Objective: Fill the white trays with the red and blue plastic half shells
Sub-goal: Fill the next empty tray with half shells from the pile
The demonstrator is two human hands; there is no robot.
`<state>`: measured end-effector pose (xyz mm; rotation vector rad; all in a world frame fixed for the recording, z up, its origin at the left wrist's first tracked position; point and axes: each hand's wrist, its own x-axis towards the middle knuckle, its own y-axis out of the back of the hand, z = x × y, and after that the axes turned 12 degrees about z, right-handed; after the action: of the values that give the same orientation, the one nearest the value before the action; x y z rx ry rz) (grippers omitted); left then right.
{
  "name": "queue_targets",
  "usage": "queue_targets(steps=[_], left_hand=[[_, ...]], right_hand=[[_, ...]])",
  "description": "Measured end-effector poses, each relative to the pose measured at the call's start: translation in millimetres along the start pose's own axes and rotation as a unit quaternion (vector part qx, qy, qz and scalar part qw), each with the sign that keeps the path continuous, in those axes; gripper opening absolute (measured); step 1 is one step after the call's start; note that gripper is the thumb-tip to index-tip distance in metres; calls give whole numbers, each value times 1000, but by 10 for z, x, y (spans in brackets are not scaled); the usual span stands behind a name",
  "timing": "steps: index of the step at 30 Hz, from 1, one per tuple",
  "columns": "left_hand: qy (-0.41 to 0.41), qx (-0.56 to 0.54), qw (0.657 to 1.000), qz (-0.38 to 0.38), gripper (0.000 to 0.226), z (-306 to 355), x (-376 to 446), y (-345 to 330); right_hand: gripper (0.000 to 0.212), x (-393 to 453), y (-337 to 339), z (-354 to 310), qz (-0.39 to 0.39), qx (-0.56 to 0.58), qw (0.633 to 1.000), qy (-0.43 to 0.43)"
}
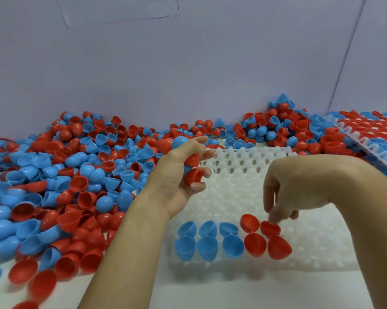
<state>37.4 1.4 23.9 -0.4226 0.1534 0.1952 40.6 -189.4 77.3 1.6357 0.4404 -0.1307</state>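
Head view: the left hand (179, 175) grasps a nested stack of shells (191, 166) above the white tray (243, 175). The right hand (279, 197) pinches a red shell (270, 228) in the tray's second row, beside blue shells (207, 240).

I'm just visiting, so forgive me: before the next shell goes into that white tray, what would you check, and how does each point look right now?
1. Left hand holds spare nested red and blue plastic half shells: ok.
2. Right hand fingertips on the red plastic half shell just placed: ok.
3. That shell fully seated: cannot tell, fingers cover it.
4. Empty pockets remain in the white plastic tray: ok.
5. Six blue, four red shells placed, grouped by colour: ok.
6. Loose shell pile beside the tray: ok.
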Motion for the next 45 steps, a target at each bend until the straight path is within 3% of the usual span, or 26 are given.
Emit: queue_targets(steps=[3, 6, 8, 12, 15, 18, 21, 23, 28, 32, 38, 42, 45], left_hand=[[0, 11, 999, -30, 21, -5, -16, -15], [-8, 20, 997, -70, 30, -11, -38, -33], [-11, 21, 995, -97, 23, -6, -56, -37], [-9, 39, 992, -115, 10, 7, -64, -40], [1, 79, 988, -133, 17, 2, -69, -33], [15, 103, 985, -138, 27, -16, -80, -38], [24, 80, 992, -94, 56, -18, -68, -58], [29, 61, 995, -70, 63, -11, -63, -67], [32, 20, 998, -40, 52, 8, -69, -55], [22, -33, 999, -21, 12, 29, -48, -17], [17, -36, 998, -43, 16, 36, -48, -39], [-2, -36, 999, 7, 24, 24, -26, -53], [-5, -52, 998, 47, 18, 15, -9, -57]], right_hand=[[7, 89, -39, 3, 149, 72, 983, 75], [17, 233, -97, -80, 281, 184, 930, 151], [25, 262, -122, -141, 321, 230, 899, 191], [51, 279, -139, -129, 312, 281, 877, 232], [63, 274, -118, -110, 301, 282, 869, 274], [46, 287, -130, -138, 305, 285, 860, 294], [29, 327, -145, -120, 324, 304, 850, 283], [25, 357, -157, -108, 331, 309, 849, 273], [22, 435, -179, -88, 377, 319, 840, 223], [21, 461, -171, -81, 401, 351, 825, 187], [13, 495, -217, -78, 429, 333, 826, 151], [24, 507, -249, -96, 393, 298, 854, 163], [18, 521, -259, -135, 382, 303, 855, 176]])
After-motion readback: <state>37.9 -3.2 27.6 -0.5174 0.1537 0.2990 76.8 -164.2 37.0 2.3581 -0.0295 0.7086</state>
